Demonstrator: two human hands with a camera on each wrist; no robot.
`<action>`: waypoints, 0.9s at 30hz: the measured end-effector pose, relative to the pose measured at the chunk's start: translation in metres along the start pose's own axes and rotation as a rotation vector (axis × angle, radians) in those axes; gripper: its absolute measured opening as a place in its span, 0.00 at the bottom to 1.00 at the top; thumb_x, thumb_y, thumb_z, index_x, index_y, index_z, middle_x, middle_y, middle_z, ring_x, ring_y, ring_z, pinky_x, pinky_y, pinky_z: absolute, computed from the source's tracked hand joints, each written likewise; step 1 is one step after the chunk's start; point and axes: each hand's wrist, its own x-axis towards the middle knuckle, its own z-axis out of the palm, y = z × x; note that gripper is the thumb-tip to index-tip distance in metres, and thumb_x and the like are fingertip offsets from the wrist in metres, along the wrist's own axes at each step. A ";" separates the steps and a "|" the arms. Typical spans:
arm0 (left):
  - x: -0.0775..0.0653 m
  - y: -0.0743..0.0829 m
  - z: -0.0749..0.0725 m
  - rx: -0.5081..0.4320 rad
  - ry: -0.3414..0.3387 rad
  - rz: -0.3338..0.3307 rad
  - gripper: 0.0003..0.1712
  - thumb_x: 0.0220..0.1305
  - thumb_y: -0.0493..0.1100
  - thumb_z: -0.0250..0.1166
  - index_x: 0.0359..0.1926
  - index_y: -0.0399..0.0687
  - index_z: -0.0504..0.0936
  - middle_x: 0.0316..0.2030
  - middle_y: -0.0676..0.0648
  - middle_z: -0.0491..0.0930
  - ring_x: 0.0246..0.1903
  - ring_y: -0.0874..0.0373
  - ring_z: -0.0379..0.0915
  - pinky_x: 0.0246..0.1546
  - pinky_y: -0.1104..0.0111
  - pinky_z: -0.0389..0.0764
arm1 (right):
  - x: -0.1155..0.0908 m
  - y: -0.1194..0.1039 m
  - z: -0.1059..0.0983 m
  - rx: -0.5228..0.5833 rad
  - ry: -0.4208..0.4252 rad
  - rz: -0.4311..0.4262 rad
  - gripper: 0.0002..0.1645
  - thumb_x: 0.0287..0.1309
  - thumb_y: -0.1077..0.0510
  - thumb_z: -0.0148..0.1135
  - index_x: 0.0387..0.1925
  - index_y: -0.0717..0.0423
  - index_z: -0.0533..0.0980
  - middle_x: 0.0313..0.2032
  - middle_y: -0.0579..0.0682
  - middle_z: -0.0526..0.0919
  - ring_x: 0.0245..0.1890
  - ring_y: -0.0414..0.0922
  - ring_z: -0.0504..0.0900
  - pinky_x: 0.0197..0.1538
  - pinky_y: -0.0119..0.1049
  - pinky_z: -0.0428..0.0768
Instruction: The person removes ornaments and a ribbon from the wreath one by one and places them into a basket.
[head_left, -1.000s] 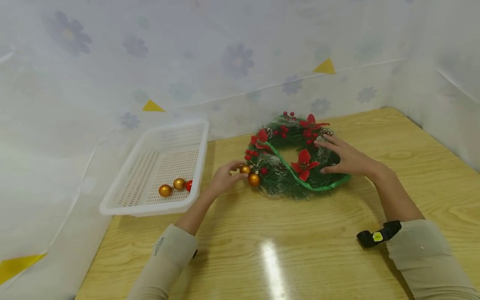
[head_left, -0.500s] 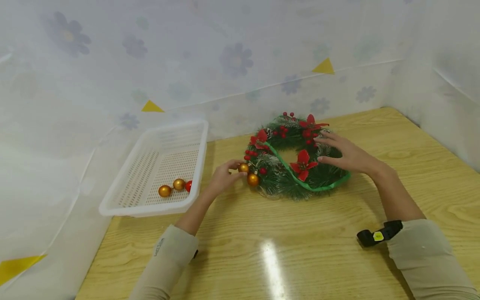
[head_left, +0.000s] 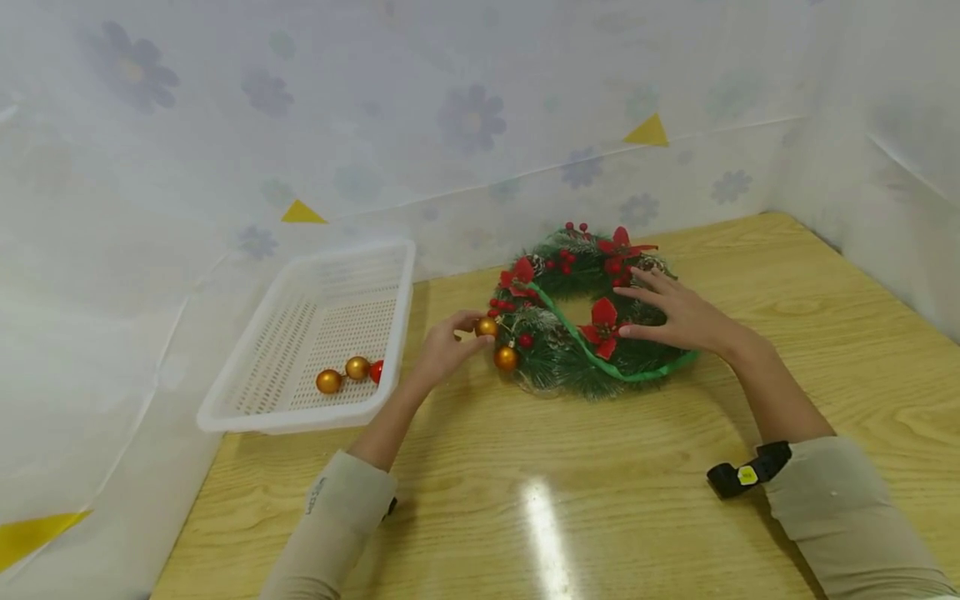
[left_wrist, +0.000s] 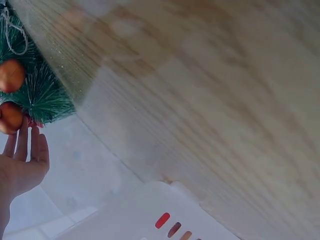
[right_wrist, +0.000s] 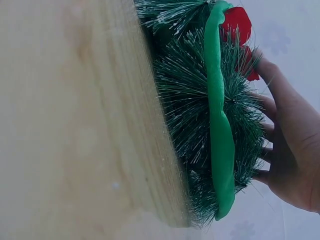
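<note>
A green Christmas wreath point(head_left: 592, 379) lies on the table, with red flowers, berries, pine cones and a strip of green ribbon point(head_left: 645, 377) across it. At its left side my left hand point(head_left: 442, 346) pinches a gold bauble point(head_left: 486, 326) between thumb and fingers; a second gold bauble point(head_left: 506, 358) hangs just below. In the left wrist view the fingers of this hand point(left_wrist: 27, 172) meet the lower bauble point(left_wrist: 10, 118). My right hand point(head_left: 682, 317) spreads its fingers over the wreath's right side, thumb tip beside the front red flower point(head_left: 602, 327).
A white plastic basket point(head_left: 225, 414) stands left of the wreath on the wooden table point(head_left: 465, 508). Inside it are two gold baubles point(head_left: 328, 382) and a red one point(head_left: 377, 371). Behind hangs a pale flowered sheet point(head_left: 472, 179) with yellow triangles.
My left hand has raised the upper gold bauble slightly. My right hand has shifted left over the wreath, its thumb now beside the front red flower. The basket stays put.
</note>
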 end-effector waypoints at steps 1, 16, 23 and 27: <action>0.000 0.000 0.000 -0.003 0.004 0.005 0.22 0.47 0.50 0.61 0.45 0.52 0.72 0.35 0.53 0.73 0.40 0.56 0.67 0.36 0.66 0.68 | 0.000 0.000 0.000 0.001 -0.001 -0.001 0.39 0.43 0.40 0.55 0.57 0.44 0.57 0.60 0.52 0.42 0.58 0.54 0.35 0.47 0.61 0.43; 0.010 0.014 -0.004 -0.003 0.039 0.051 0.25 0.44 0.57 0.60 0.44 0.52 0.74 0.35 0.54 0.72 0.37 0.60 0.65 0.35 0.68 0.67 | 0.000 0.000 -0.003 -0.013 -0.012 0.002 0.38 0.44 0.39 0.54 0.57 0.43 0.57 0.60 0.53 0.42 0.58 0.54 0.34 0.48 0.61 0.43; 0.013 0.019 -0.005 0.001 0.052 0.067 0.24 0.44 0.57 0.60 0.43 0.54 0.74 0.33 0.57 0.73 0.36 0.63 0.66 0.34 0.70 0.67 | 0.000 -0.002 -0.003 -0.001 -0.023 0.007 0.38 0.43 0.39 0.54 0.57 0.42 0.57 0.60 0.53 0.42 0.58 0.54 0.35 0.48 0.61 0.44; 0.015 0.023 -0.005 -0.007 0.052 0.070 0.24 0.44 0.58 0.60 0.43 0.55 0.74 0.34 0.57 0.72 0.36 0.64 0.66 0.34 0.70 0.67 | -0.001 -0.002 -0.002 0.004 -0.024 0.011 0.37 0.43 0.39 0.54 0.57 0.41 0.57 0.60 0.53 0.42 0.58 0.54 0.35 0.48 0.61 0.44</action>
